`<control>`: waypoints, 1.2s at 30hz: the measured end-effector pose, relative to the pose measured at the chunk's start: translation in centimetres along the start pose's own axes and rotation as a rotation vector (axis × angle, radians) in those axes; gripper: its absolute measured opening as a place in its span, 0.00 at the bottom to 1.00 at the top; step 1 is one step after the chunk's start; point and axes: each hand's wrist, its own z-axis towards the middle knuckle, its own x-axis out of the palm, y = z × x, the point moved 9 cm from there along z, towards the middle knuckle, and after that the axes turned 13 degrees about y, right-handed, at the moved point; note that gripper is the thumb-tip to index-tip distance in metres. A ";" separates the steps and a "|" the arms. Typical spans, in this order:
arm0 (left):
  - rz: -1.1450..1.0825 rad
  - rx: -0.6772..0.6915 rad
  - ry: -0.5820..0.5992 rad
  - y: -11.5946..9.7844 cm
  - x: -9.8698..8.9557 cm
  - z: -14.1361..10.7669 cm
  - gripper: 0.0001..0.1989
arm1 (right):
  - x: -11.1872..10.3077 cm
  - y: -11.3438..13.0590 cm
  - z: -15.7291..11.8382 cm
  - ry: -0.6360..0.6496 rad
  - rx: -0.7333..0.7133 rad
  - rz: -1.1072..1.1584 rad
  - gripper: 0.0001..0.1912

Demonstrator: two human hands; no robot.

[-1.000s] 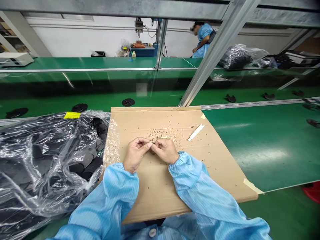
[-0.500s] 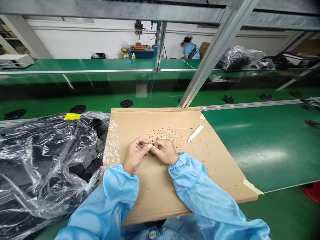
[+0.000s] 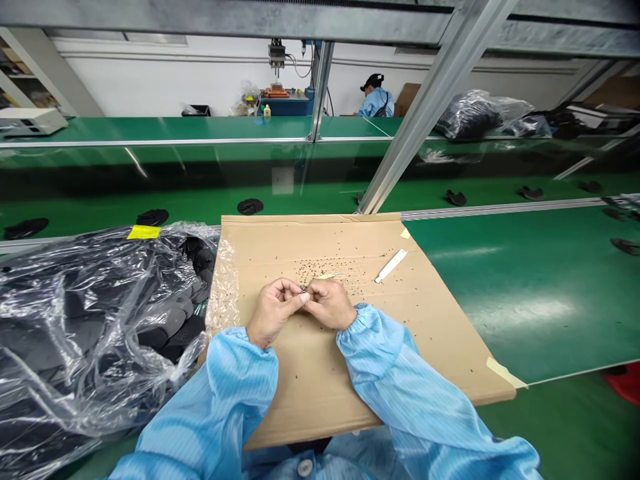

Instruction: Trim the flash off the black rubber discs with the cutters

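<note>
My left hand (image 3: 274, 311) and my right hand (image 3: 330, 303) meet over the cardboard sheet (image 3: 300, 400), fingertips pinched together. A tiny dark part (image 3: 303, 289) shows between the fingertips, too small to identify; both hands seem closed on it. Just beyond the fingers, many small black bits (image 3: 320, 267) lie scattered on the cardboard, with a thin pale strip (image 3: 327, 275) among them. To the right of these rests a white flat tool (image 3: 391, 266), set at a slant.
A clear plastic bag (image 3: 100, 333) of dark flat pieces fills the left side, with a yellow label (image 3: 144, 232). Black pieces (image 3: 250, 206) lie on the green belt (image 3: 200, 193) beyond. A metal post (image 3: 425, 100) slants down behind the cardboard. A person (image 3: 377, 100) sits far back.
My left fingertips have shifted slightly right, and the dark part between the fingers shows more plainly. The black pieces on the belt have moved a little left. The far person's head and body have shifted slightly.
</note>
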 end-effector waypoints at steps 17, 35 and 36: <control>0.039 -0.022 0.008 0.0 0.1 0.0 0.16 | 0.3 0.3 0.0 0.029 -0.018 -0.012 0.12; 0.043 -0.022 0.011 -0.1 0.2 -0.1 0.17 | 0.4 0.1 0.1 0.055 0.015 -0.020 0.12; 0.043 -0.022 0.011 -0.1 0.2 -0.1 0.16 | 0.4 0.0 0.1 0.055 0.017 -0.018 0.12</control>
